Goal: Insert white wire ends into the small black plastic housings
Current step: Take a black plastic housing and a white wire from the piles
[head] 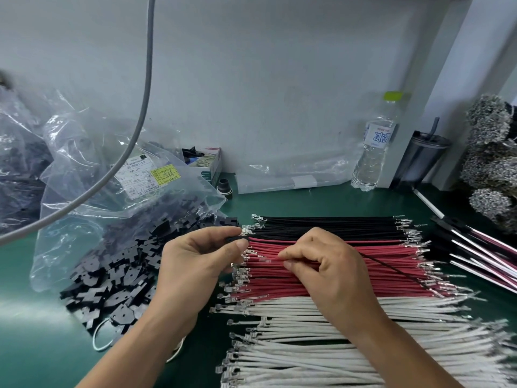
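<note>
My left hand (195,259) pinches a small black plastic housing (234,238) between thumb and forefinger, above the red wires. My right hand (321,264) hovers over the red wire row (391,278) and pinches a thin black wire (397,271) that trails off to the right; its tip near my fingers carries a metal terminal. White wires (307,351) with crimped ends lie in a wide row nearest to me, below the red ones. A heap of loose black housings (117,270) spills from a clear bag on the left.
Black wires (330,224) lie in a row behind the red ones. Clear plastic bags (92,152) sit at the left, a water bottle (375,147) and dark tumbler (419,161) at the back right. Finished black-and-pink wire assemblies (481,256) lie at the right. A grey cable (145,79) hangs overhead.
</note>
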Available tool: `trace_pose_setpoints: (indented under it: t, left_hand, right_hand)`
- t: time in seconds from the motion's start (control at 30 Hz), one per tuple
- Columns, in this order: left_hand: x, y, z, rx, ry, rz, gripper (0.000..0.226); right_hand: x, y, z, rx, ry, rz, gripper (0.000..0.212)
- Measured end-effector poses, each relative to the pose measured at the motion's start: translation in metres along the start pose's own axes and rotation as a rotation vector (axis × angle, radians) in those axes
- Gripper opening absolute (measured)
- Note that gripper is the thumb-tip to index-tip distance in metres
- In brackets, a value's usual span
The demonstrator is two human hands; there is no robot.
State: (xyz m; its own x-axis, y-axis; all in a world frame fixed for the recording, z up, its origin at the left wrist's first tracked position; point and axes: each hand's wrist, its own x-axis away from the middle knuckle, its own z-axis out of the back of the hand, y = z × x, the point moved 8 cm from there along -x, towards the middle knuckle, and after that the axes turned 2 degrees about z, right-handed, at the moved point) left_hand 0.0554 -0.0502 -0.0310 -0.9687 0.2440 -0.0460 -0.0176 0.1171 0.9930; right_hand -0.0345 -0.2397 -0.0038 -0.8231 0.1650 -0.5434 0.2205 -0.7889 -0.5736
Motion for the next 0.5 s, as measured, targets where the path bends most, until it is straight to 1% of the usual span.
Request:
trace_pose_setpoints:
  t: [0.07,0.23,0.3,0.4,0.5]
  left_hand:
    - [0.0,0.0,0.0,0.009,-0.005,0.007,0.03]
    - [-0.001,0.001,0.001,0.052,-0.003,0.017,0.027]
    - [-0.001,0.002,0.002,0.087,-0.012,0.029,0.03]
    - [-0.001,0.0,0.0,0.176,-0.052,0.078,0.04]
    - [-0.001,-0.004,-0.004,0.244,-0.096,0.135,0.041]
  right_hand:
    - [0.0,-0.001,0.003,-0.021,0.035,0.003,0.015]
    - [0.001,-0.015,0.004,0.138,0.03,0.118,0.01]
    - [0.0,-0.017,0.007,0.125,0.04,0.139,0.012]
    - [0.0,-0.02,0.016,0.109,0.081,0.176,0.015]
    - [0.0,-0.023,0.023,0.082,0.118,0.199,0.015]
